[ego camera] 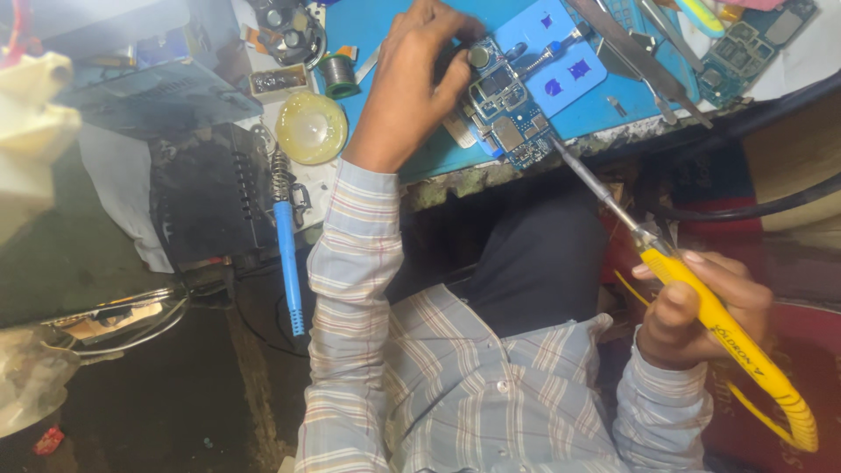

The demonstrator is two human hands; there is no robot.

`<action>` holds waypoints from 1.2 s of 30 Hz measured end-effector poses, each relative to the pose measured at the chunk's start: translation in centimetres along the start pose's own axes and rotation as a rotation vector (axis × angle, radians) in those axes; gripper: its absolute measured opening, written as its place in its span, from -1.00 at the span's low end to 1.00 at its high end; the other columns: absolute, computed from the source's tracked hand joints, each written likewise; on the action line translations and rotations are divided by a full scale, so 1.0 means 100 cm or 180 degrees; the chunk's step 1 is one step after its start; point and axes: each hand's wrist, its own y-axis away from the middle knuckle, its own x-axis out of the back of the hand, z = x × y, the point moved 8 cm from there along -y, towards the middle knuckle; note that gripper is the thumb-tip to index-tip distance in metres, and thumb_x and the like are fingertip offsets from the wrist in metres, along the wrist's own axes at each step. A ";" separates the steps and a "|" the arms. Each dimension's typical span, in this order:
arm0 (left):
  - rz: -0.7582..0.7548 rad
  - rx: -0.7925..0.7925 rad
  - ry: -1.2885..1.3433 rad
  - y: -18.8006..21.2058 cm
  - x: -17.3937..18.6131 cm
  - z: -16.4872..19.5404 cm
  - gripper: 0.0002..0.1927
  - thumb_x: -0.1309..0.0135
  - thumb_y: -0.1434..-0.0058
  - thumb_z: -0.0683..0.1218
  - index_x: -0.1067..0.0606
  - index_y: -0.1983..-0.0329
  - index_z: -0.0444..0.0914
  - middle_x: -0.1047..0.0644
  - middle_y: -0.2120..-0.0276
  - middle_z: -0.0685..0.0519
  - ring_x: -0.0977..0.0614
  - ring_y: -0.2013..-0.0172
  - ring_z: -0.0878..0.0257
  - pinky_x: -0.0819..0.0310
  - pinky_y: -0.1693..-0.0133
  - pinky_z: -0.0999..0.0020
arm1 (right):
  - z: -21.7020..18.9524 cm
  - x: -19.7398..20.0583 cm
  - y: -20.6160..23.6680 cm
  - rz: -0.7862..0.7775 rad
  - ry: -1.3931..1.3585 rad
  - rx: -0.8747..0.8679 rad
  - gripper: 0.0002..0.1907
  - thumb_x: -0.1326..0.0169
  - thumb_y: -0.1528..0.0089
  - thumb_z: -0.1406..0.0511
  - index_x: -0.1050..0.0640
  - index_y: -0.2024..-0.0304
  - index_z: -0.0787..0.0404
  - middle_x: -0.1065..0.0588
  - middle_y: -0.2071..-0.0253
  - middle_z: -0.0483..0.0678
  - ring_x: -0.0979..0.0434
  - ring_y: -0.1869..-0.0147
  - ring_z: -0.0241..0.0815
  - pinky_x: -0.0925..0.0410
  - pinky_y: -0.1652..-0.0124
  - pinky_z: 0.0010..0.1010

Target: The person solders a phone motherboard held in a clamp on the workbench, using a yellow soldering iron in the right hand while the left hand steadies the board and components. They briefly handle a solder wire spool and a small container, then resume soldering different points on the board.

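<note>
My left hand reaches onto the blue work mat and pinches the top of a blue phone circuit board, which lies on a light blue holder plate. My right hand is closed around the yellow handle of a soldering iron. Its long metal shaft slants up to the left, and the tip meets the lower right edge of the board. A coiled yellow cord trails from the handle at the lower right.
A blue-handled soldering iron rests in a spring stand beside a black power unit. A round yellowish tin and a solder spool sit left of the mat. Tweezers and a second circuit board lie at the top right, and a black cable crosses below them.
</note>
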 end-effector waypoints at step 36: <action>-0.0326 -0.0494 -0.1930 -0.003 -0.037 0.011 -0.67 -0.12 -0.16 -0.33 -0.45 -0.02 -0.41 -0.50 0.19 -0.20 -0.62 0.14 -0.06 -0.59 0.23 0.17 | 0.019 0.004 0.008 0.0493 -0.0421 -0.0297 -0.35 -0.15 -0.49 -0.06 -0.29 -0.08 0.40 -0.40 0.22 0.14 -0.55 0.43 -0.05 -0.48 0.40 -0.41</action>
